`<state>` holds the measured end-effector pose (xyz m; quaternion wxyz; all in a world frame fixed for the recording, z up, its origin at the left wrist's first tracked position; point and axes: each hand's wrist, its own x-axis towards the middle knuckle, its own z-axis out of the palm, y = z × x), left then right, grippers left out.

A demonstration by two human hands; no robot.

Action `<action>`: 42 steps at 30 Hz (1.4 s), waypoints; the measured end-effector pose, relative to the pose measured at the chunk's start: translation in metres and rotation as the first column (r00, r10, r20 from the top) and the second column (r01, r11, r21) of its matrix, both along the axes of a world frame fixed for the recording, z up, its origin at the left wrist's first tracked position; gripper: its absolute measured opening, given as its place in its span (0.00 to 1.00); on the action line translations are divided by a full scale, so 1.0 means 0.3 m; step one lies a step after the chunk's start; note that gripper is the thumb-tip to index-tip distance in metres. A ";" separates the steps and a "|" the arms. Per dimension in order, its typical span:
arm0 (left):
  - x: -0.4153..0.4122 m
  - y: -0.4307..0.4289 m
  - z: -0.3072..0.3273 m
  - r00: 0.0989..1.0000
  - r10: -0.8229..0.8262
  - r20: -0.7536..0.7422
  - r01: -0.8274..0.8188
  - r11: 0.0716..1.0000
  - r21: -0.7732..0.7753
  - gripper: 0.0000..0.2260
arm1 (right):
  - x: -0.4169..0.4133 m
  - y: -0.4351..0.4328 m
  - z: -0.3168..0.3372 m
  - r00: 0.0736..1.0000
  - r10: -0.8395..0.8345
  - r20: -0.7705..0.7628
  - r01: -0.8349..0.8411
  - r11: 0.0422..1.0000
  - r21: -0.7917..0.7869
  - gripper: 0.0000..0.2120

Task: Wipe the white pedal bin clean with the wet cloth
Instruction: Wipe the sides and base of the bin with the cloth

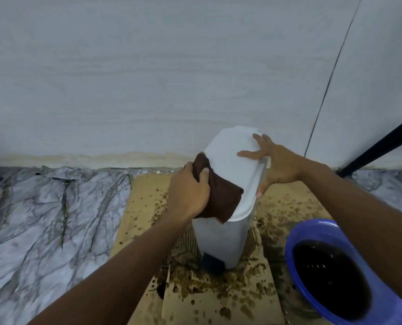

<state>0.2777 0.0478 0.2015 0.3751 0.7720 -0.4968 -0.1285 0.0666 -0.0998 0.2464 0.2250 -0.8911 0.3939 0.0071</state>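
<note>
At the far left is the marbled floor covering (42, 219), and next to it the spattered cardboard (143, 207) that the white pedal bin (223, 240) stands on, close to the wall. My left hand (190, 191) has its fingers and thumb curled tight round the bunched brown wet cloth (221, 198), pressing it against the left edge of the lid (233, 160), with one corner of cloth hanging over the front rim. My right hand (277, 165) lies open on the lid's right side, fingers splayed flat across the top and thumb running down along the rim, steadying the bin rather than gripping it. I judge I am mid-wipe on the lid. What shows of it and of the front wall looks clean and white, but the sides, the back and the dark pedal (213, 263) at the foot probably remain to be done. To the right sits the blue basin (312, 231) of dark water, cut off by the frame's edge and partly behind my forearm. The bin's left flank is behind my left hand and cloth, its back faces the wall, and the soft focus makes faint marks impossible to judge.
</note>
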 end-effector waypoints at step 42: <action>-0.004 -0.378 0.004 0.963 -0.090 0.253 0.194 0.884 -0.424 0.24 | 0.047 -0.188 0.056 0.870 -0.111 0.481 0.045 0.988 0.147 0.42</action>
